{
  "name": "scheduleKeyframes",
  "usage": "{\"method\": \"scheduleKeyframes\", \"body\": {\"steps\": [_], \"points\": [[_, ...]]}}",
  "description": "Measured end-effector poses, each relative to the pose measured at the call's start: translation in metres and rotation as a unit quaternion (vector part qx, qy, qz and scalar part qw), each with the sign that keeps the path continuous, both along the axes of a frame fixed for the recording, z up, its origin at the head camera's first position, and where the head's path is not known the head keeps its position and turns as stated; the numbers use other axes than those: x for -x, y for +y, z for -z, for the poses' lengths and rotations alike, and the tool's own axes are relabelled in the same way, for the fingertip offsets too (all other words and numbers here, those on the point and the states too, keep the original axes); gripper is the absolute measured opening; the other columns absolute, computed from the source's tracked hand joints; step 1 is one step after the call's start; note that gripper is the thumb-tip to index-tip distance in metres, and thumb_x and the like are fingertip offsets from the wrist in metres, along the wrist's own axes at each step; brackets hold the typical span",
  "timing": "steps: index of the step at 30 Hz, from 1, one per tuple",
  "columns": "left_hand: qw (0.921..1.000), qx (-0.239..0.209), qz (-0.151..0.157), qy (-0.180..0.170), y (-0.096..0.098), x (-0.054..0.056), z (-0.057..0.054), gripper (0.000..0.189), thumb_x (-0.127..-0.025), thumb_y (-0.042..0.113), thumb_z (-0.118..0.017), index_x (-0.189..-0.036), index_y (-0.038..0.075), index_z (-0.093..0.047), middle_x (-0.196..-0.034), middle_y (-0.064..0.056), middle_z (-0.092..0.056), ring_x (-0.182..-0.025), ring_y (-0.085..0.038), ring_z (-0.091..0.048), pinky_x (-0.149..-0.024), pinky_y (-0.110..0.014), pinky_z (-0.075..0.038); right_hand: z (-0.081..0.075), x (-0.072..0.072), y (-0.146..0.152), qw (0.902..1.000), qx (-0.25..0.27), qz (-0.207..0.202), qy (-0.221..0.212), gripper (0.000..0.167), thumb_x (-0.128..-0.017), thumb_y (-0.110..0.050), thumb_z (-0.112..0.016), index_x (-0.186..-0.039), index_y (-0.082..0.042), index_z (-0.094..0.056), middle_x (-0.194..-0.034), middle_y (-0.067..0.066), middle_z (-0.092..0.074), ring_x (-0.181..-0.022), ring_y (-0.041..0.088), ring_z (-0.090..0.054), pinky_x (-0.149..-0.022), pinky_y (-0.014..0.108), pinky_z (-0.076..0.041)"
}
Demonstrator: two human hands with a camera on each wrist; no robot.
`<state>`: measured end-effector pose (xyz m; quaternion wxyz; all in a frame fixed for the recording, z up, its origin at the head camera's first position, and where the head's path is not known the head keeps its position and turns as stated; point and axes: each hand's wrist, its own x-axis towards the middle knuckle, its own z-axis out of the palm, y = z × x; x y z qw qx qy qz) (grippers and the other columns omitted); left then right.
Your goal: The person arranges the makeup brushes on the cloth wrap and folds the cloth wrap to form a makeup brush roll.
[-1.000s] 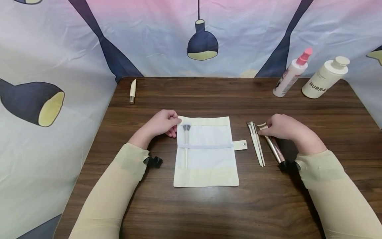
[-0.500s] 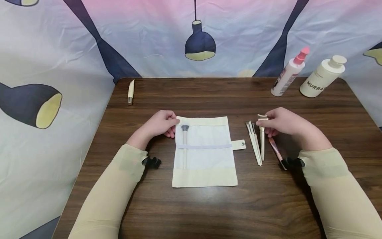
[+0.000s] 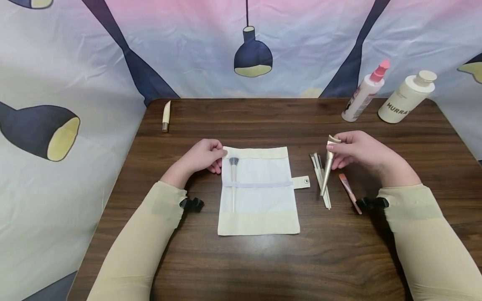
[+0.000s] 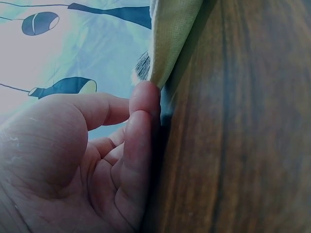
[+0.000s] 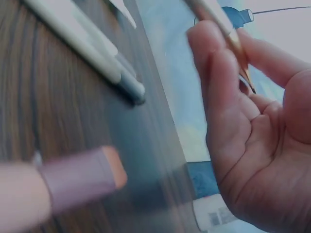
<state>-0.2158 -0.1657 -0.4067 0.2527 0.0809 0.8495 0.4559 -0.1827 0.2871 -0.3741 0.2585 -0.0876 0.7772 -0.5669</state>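
A cream cloth brush roll [image 3: 267, 205] lies unfolded on the table, a strap with a snap at its right side. One makeup brush [image 3: 234, 177] sits under its elastic band at the left. My left hand [image 3: 203, 155] pinches the roll's upper left corner; the left wrist view shows the cloth edge [image 4: 172, 39] at the fingertips. My right hand [image 3: 359, 154] holds a makeup brush [image 3: 326, 173], curved head up and handle slanting down, partly over several slim pale brushes [image 3: 316, 165]. Near that hand lies a pink brush [image 3: 350, 193], its orange tip large in the right wrist view.
At the back right stand a white bottle [image 3: 362, 98] with a pink top and a wider white bottle [image 3: 406, 99]. A small cream tapered item [image 3: 166, 116] with a metallic end lies at the back left. A printed fabric backdrop [image 3: 203, 54] borders the table.
The right hand has picked a brush up from beside the slim brushes, raising and tilting it over them. The pink brush is now uncovered. My left hand stays at the roll's corner.
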Motion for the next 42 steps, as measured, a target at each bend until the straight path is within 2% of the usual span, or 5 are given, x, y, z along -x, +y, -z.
{"method": "scheduleKeyframes", "body": {"steps": [8,16,21,31,42], "points": [[0.9999,0.004,0.001,0.012,-0.005,0.002,-0.008,0.021,-0.105,0.021,-0.059,-0.1,0.001,-0.059,-0.075,-0.013,-0.067,-0.062,-0.023,-0.071,-0.06,-0.034,-0.063,-0.001,0.004,-0.015,0.9923,0.123,0.002,-0.012,0.012,-0.105,-0.003,-0.056,-0.095,-0.005,-0.062,-0.08,0.006,-0.073,-0.071,0.02,-0.076,-0.065,0.028,-0.062],[0.9999,0.012,-0.001,0.001,-0.01,-0.002,0.002,0.021,-0.105,0.022,-0.059,-0.099,0.002,-0.059,-0.076,-0.013,-0.067,-0.062,-0.024,-0.072,-0.06,-0.034,-0.062,0.001,0.006,-0.063,0.9987,0.047,0.016,-0.011,0.014,-0.104,-0.013,-0.062,-0.101,0.001,-0.058,-0.081,0.005,-0.073,-0.072,0.018,-0.075,-0.067,0.032,-0.063],[1.0,0.005,-0.003,0.007,-0.009,-0.001,0.004,0.021,-0.105,0.022,-0.059,-0.098,0.002,-0.059,-0.075,-0.013,-0.067,-0.062,-0.023,-0.072,-0.059,-0.034,-0.062,0.001,0.022,-0.102,0.9998,0.016,-0.003,-0.014,0.025,-0.102,-0.018,-0.066,-0.108,0.005,-0.058,-0.083,0.007,-0.072,-0.072,0.018,-0.074,-0.07,0.035,-0.064],[1.0,0.004,0.006,0.003,-0.004,-0.003,0.008,0.022,-0.105,0.022,-0.058,-0.094,0.002,-0.059,-0.074,-0.013,-0.068,-0.061,-0.022,-0.072,-0.059,-0.034,-0.062,0.017,0.04,-0.168,0.9994,-0.013,0.008,-0.032,0.027,-0.098,-0.02,-0.073,-0.11,0.003,-0.065,-0.086,0.011,-0.073,-0.071,0.021,-0.072,-0.071,0.034,-0.064],[0.9998,-0.007,0.004,0.016,-0.004,-0.001,0.001,0.022,-0.105,0.022,-0.058,-0.095,0.003,-0.06,-0.073,-0.013,-0.068,-0.061,-0.023,-0.072,-0.058,-0.035,-0.062,0.008,0.047,-0.192,0.9982,0.001,0.06,0.003,0.02,-0.098,-0.016,-0.073,-0.103,0.0,-0.063,-0.082,0.009,-0.072,-0.069,0.02,-0.071,-0.07,0.033,-0.064]]}}
